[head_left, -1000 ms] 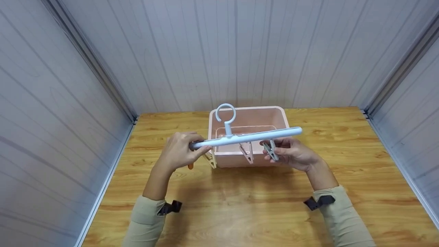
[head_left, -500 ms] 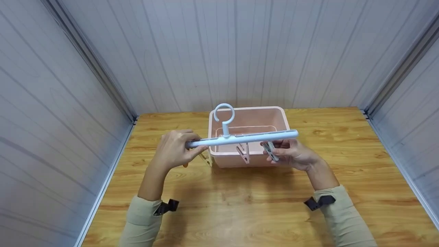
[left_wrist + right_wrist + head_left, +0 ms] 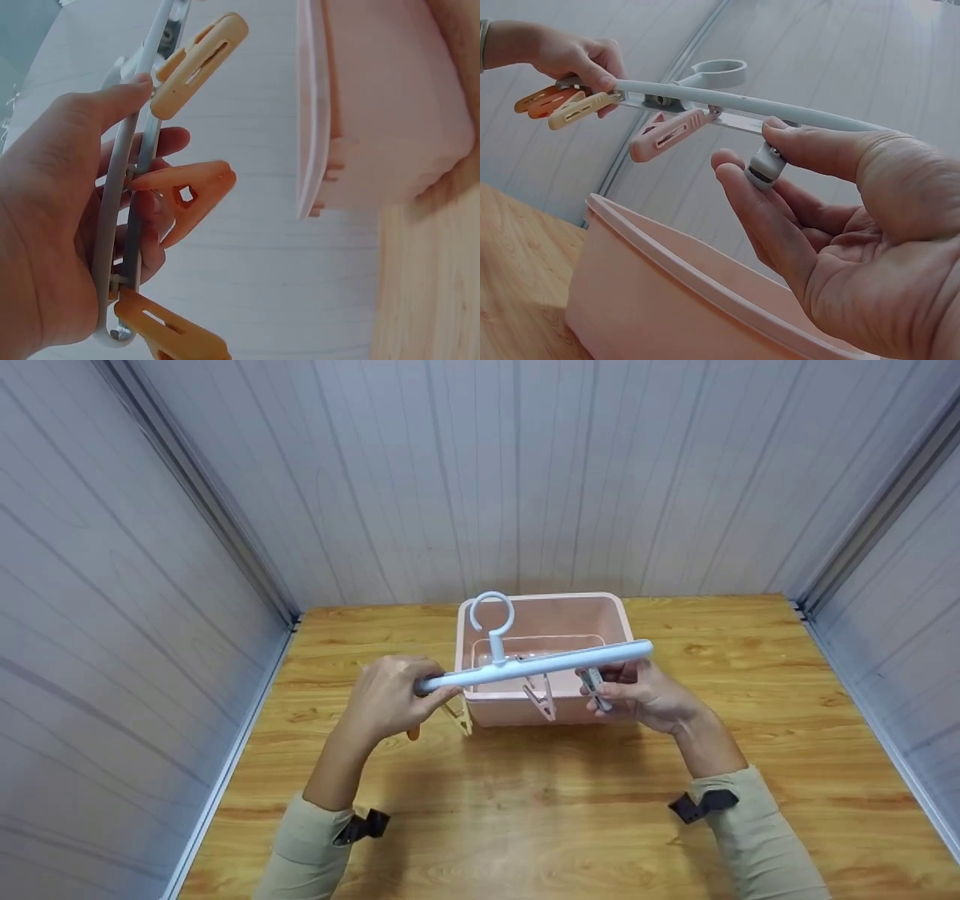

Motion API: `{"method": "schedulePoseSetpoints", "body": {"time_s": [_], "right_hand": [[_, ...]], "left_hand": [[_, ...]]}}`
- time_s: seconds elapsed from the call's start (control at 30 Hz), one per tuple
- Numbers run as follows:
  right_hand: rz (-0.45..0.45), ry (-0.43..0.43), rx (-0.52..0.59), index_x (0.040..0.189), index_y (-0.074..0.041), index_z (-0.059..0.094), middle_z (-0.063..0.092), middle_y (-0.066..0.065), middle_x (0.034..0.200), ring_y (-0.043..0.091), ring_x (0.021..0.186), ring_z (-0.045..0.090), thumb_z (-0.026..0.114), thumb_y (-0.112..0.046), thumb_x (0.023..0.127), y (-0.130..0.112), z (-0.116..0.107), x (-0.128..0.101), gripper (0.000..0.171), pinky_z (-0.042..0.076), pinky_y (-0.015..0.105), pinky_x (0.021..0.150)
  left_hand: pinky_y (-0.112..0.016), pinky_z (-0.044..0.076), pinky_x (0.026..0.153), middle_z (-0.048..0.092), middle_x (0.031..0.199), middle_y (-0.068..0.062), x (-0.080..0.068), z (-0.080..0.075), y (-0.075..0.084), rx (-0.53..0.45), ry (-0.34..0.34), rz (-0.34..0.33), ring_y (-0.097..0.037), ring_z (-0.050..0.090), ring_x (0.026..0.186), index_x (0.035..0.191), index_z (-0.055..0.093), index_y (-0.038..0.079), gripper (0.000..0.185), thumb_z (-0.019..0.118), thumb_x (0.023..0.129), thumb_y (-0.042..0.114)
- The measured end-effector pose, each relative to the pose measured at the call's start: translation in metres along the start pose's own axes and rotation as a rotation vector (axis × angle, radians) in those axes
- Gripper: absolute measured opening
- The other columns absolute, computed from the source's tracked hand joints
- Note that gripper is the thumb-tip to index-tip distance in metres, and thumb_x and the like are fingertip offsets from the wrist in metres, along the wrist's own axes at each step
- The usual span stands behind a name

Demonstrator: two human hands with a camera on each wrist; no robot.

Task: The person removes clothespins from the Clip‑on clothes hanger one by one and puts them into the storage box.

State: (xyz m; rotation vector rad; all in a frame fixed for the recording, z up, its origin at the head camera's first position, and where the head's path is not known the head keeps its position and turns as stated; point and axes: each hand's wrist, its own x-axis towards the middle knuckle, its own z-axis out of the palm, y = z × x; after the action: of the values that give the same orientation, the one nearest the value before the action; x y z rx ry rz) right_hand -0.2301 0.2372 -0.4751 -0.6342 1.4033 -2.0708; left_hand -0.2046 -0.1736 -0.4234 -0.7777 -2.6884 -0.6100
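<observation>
A pale blue clip hanger [image 3: 555, 661] with a round hook is held level over a pink bin. My left hand [image 3: 394, 697] grips its left end, thumb along the bar. Near that hand hang a cream clothespin [image 3: 199, 67], an orange clothespin [image 3: 191, 191] and a yellow-orange clothespin [image 3: 169, 326]. From the middle dangles a pink clothespin [image 3: 667, 135]. Under the right part, my right hand [image 3: 652, 697] pinches a grey clothespin [image 3: 766, 163] between thumb and fingers. The right wrist view shows the thumb tip against the bar.
The pink bin [image 3: 510, 712] stands on the wood-grain table [image 3: 495, 810], close to the back wall panel [image 3: 480, 480]. Side panels rise at left and right. A black strap [image 3: 364, 826] crosses each sleeve cuff.
The hanger's left end shifts left with my left hand, then back right and slightly down. My right hand stays nearly in place, while the grey clothespin turns and looks narrower.
</observation>
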Motion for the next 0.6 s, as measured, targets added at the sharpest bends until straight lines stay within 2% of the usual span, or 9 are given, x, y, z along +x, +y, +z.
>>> {"method": "schedulePoseSetpoints", "body": {"time_s": [0.17, 0.27, 0.6], "right_hand": [[0.025, 0.066, -0.036, 0.131, -0.011, 0.075, 0.080, 0.002, 0.110, 0.013, 0.093, 0.084, 0.061, 0.005, 0.111, 0.001, 0.001, 0.000, 0.028, 0.069, 0.026, 0.084], [0.044, 0.122, -0.042, 0.129, -0.010, 0.073, 0.079, 0.003, 0.109, 0.014, 0.093, 0.083, 0.064, 0.002, 0.111, 0.001, 0.004, 0.000, 0.023, 0.069, 0.027, 0.085], [0.054, 0.273, -0.110, 0.130, -0.005, 0.063, 0.073, 0.004, 0.109, 0.015, 0.091, 0.082, 0.067, 0.002, 0.109, -0.002, 0.012, 0.001, 0.022, 0.069, 0.027, 0.088]], "left_hand": [[-0.028, 0.043, 0.058, 0.076, 0.075, 0.000, -0.003, 0.005, 0.004, -0.054, -0.057, -0.080, -0.014, 0.068, 0.064, 0.096, 0.084, 0.013, 0.035, 0.083, 0.101, 0.047], [-0.029, 0.043, 0.058, 0.075, 0.075, 0.000, -0.003, 0.010, 0.005, -0.071, -0.065, -0.117, -0.013, 0.065, 0.065, 0.096, 0.084, 0.013, 0.036, 0.083, 0.101, 0.048], [-0.031, 0.044, 0.060, 0.077, 0.076, 0.002, -0.006, 0.023, 0.001, -0.126, -0.052, -0.152, -0.011, 0.066, 0.065, 0.100, 0.086, 0.015, 0.030, 0.084, 0.101, 0.045]]}}
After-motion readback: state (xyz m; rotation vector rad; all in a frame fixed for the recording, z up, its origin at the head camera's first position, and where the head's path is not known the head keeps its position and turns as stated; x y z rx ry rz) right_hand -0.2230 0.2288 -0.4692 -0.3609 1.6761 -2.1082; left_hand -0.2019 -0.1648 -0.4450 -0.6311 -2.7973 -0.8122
